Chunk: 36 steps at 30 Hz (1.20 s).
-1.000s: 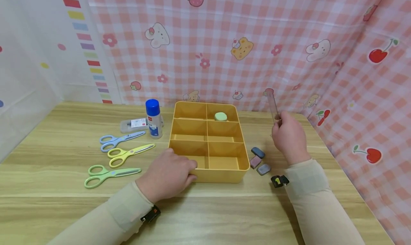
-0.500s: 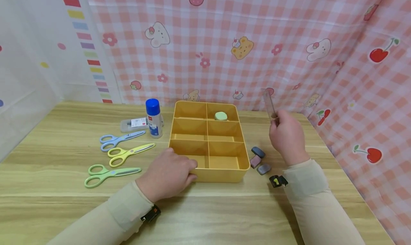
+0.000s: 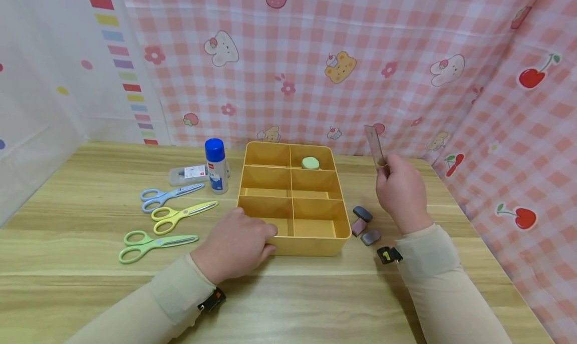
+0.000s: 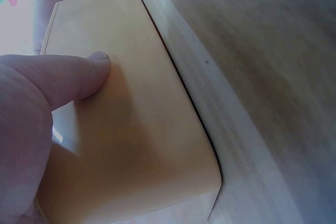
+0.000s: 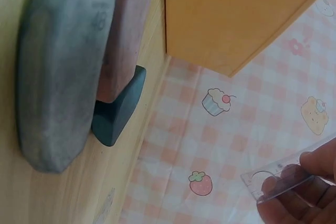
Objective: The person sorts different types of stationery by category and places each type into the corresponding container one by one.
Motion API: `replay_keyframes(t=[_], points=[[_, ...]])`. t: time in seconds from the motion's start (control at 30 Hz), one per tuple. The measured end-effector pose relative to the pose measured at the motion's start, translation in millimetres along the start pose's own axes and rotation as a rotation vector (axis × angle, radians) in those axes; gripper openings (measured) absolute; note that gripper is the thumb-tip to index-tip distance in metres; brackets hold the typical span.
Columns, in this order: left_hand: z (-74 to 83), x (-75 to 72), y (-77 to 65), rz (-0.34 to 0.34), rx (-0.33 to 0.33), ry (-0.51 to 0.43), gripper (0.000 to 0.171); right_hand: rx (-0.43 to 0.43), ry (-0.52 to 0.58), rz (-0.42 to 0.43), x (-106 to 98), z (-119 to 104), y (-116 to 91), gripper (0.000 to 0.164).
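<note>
My left hand (image 3: 236,244) grips the near wall of a yellow six-compartment organizer box (image 3: 311,247). In the left wrist view its thumb (image 4: 79,77) presses the outer face, while the other fingers are hidden over the rim. Right of the box, my right hand (image 3: 402,191) holds a clear ruler (image 3: 373,142) raised above the table. The ruler's far end tilts up and to the left. Thumb and fingers pinch the ruler in the right wrist view. A light green eraser (image 3: 310,163) lies in the back right compartment. Beside the box are dark blue (image 3: 362,214), pink (image 3: 358,227) and grey erasers (image 3: 370,237).
Left of the box stands a glue bottle with a blue cap (image 3: 216,166), in front of a clear case (image 3: 187,175). Blue (image 3: 171,197), yellow (image 3: 182,217) and green scissors (image 3: 155,245) lie on the wooden table (image 3: 288,304). Patterned cloth hangs behind and at the right.
My right hand has shifted slightly left with the ruler, whose far end has swung left. The left hand and the box have stayed put.
</note>
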<state>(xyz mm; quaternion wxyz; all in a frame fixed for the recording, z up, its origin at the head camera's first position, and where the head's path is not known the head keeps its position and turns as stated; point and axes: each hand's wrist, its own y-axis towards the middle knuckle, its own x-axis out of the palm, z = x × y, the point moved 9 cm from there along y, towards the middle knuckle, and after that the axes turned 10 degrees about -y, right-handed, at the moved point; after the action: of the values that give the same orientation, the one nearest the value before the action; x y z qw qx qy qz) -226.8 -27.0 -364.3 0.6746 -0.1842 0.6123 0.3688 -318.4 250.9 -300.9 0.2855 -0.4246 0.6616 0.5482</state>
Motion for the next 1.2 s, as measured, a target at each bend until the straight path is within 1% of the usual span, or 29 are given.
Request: replay_keyframes(t=[0.17,0.4,0.6,0.7,0.97,1.2], points=[[0.2,0.4,0.1,-0.001,0.001,0.000,0.026,-0.020,0.023,0.007,-0.4,-3.9,-0.6,0.017],[0.4,-0.4,-0.5,0.008,0.005,0.003,0.026,-0.054,0.044,0.066,-4.7,-9.6,-1.6,0.013],[-0.2,-0.1,-0.5,0.008,-0.001,-0.003,0.026,-0.070,0.065,0.059,-4.9,-15.2,-2.1,0.014],[-0.2,0.3,-0.4,0.005,-0.002,-0.005,0.026,-0.082,0.069,0.069,-4.1,-17.4,-2.8,0.012],[-0.3,0.4,0.0,-0.003,-0.009,-0.012,0.027,-0.141,0.085,0.133,-5.8,-26.0,-5.0,0.008],[0.2,-0.6,0.2,-0.001,-0.006,-0.013,0.026,-0.211,0.061,0.125,-2.7,-35.0,-7.0,0.008]])
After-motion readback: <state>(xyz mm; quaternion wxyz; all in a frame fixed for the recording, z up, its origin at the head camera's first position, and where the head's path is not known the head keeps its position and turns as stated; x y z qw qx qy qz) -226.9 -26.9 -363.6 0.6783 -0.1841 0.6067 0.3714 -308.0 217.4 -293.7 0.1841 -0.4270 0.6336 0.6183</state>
